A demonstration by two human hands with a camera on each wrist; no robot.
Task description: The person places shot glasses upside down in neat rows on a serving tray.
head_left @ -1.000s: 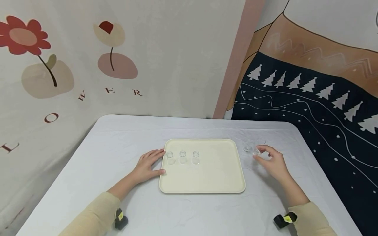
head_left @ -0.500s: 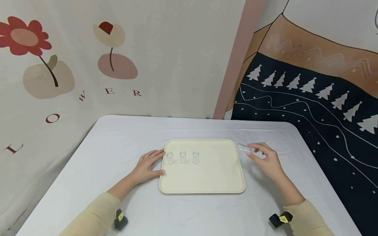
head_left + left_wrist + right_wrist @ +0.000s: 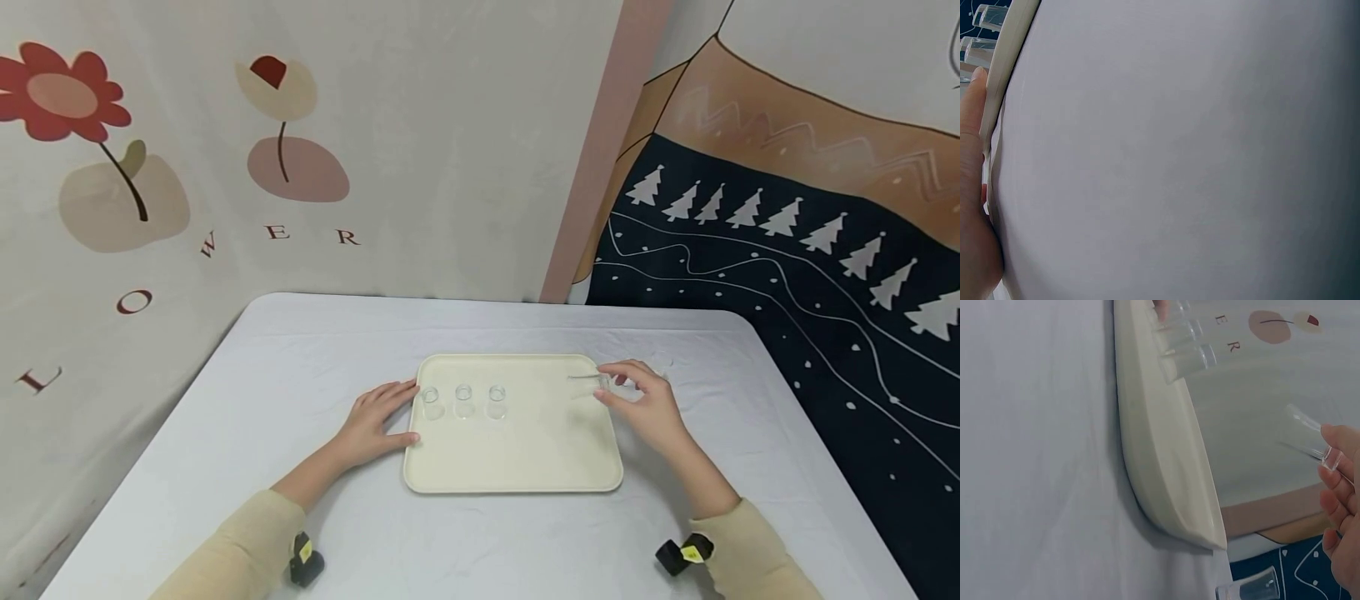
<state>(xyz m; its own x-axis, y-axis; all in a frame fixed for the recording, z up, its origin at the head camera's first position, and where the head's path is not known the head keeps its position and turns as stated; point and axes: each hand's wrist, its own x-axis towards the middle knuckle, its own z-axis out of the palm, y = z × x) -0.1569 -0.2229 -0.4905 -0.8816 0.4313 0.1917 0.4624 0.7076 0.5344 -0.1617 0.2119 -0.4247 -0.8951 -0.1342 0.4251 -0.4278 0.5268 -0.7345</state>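
Note:
My right hand (image 3: 641, 404) pinches a clear shot glass (image 3: 587, 385) by its thick base, above the tray's upper right part. This glass lies on its side in the air, its mouth toward the left; the right wrist view shows thumb and fingers at the base (image 3: 1331, 458). Three more clear glasses stand in a row on the left half of the cream tray (image 3: 517, 458): a left one (image 3: 431, 403), a middle one (image 3: 464, 401) and a right one (image 3: 497, 402). They look upside down. With fingers spread, my left hand (image 3: 372, 423) rests against the tray's left edge.
Beyond the tray's right side, partly behind my right hand, another clear glass (image 3: 1250, 587) stands on the white cloth-covered table (image 3: 330, 342). Printed curtains (image 3: 450, 167) hang behind the table. Each wrist carries a small black camera.
My right hand has picked a glass up from the table right of the tray, tipped it sideways and carried it left over the tray. My left hand has stayed still.

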